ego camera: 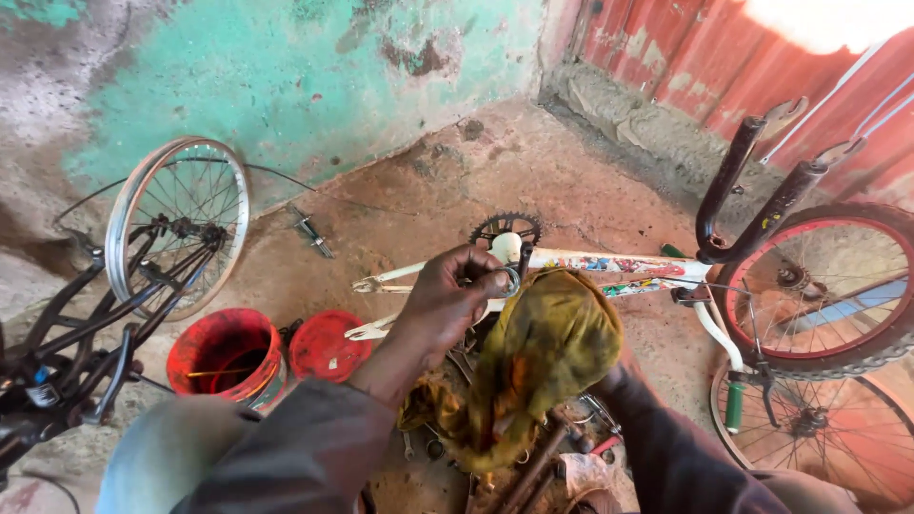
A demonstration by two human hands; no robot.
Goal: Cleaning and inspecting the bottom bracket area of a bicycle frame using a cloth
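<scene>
A small white bicycle frame [609, 271] with colourful stickers lies upside down on the dirt floor, its black chainring [505, 227] at the bottom bracket. My left hand [447, 300] pinches a small metal ring [511, 282] against the bottom bracket. A dirty yellow-green rag [547, 352] drapes over my right hand, which is hidden under it, just right of the ring. Dark sleeves cover both my arms.
A red bucket [228, 357] and its red lid [328, 345] sit left of the frame. A loose spoked wheel [181, 224] leans on a black bicycle at left. The fork [752, 186], a red-rimmed wheel [824, 290] and another wheel [824, 433] are at right. Tools [552, 457] litter the floor below.
</scene>
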